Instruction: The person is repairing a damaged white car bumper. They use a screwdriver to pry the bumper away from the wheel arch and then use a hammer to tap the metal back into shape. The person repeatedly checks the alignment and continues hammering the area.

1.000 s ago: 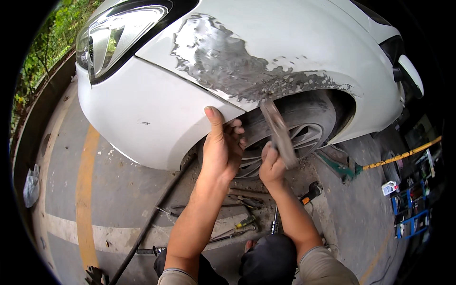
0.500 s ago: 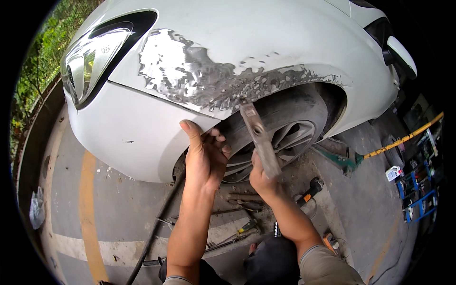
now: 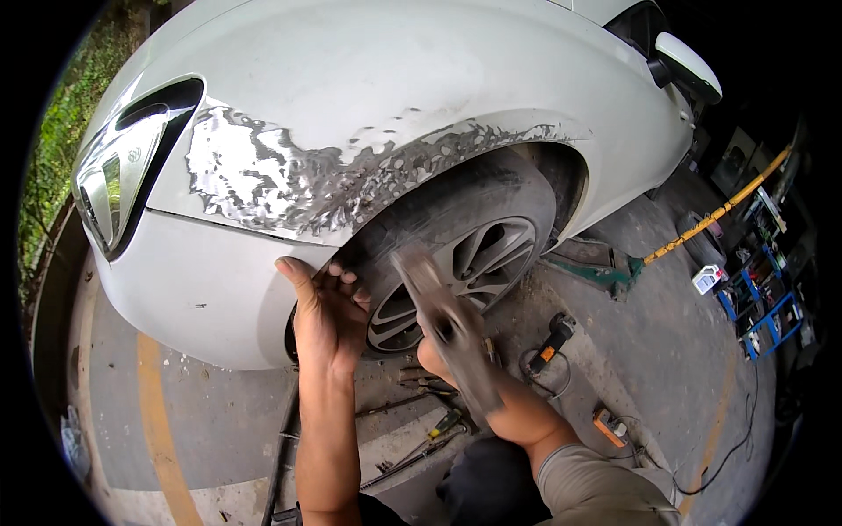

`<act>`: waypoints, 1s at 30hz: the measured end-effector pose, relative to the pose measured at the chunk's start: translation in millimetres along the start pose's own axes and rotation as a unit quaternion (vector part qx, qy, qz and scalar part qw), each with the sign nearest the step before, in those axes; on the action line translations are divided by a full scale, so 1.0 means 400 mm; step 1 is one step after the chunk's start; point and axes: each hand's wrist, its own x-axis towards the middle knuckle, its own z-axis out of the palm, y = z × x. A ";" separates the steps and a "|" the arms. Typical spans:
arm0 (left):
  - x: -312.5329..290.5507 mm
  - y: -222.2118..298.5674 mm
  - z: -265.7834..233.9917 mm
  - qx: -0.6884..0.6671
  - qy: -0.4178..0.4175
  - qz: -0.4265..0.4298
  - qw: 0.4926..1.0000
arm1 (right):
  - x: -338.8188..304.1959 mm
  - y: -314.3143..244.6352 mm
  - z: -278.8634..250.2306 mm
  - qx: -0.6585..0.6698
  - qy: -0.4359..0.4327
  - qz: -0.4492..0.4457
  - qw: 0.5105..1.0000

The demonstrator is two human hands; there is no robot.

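My left hand [image 3: 326, 329] is at the wheel arch edge of the white front bumper [image 3: 197, 272]. Its thumb rests on the outside and its bent fingers reach round the edge, in front of the tire. In my right hand [image 3: 433, 361] is a hammer [image 3: 445, 326], its long grey metal head blurred and apart from the car, its handle hidden beneath. Above the arch, the white fender [image 3: 456, 79] bears a ragged patch [image 3: 303, 180] of bare, dented metal. Behind the hammer stands the wheel [image 3: 491, 254].
A green floor jack [image 3: 618, 273] with a yellow handle stands behind the wheel. An angle grinder [image 3: 551, 346], an orange power strip [image 3: 611, 428] and several tools, among them a yellow-handled one [image 3: 445, 423], lie on the floor. A black bar [image 3: 282, 456] lies left of my forearm.
The hammer has come away from the fender's lower edge, back toward me. My left hand stays on the bumper edge. The view has shifted, so the car appears farther left.
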 end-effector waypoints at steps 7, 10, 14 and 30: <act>0.000 -0.013 0.004 -0.014 -0.031 -0.028 0.999 | -0.079 0.067 0.024 0.060 -0.128 0.178 0.974; -0.006 0.001 -0.003 -0.016 -0.013 -0.021 1.000 | -0.031 0.014 -0.001 0.154 -0.076 0.162 0.972; -0.003 0.000 -0.011 -0.016 -0.013 -0.019 1.000 | -0.015 0.011 -0.024 0.224 -0.050 0.124 0.965; 0.002 -0.017 0.003 -0.015 -0.038 -0.011 0.999 | -0.043 0.040 -0.006 0.070 -0.206 0.090 0.972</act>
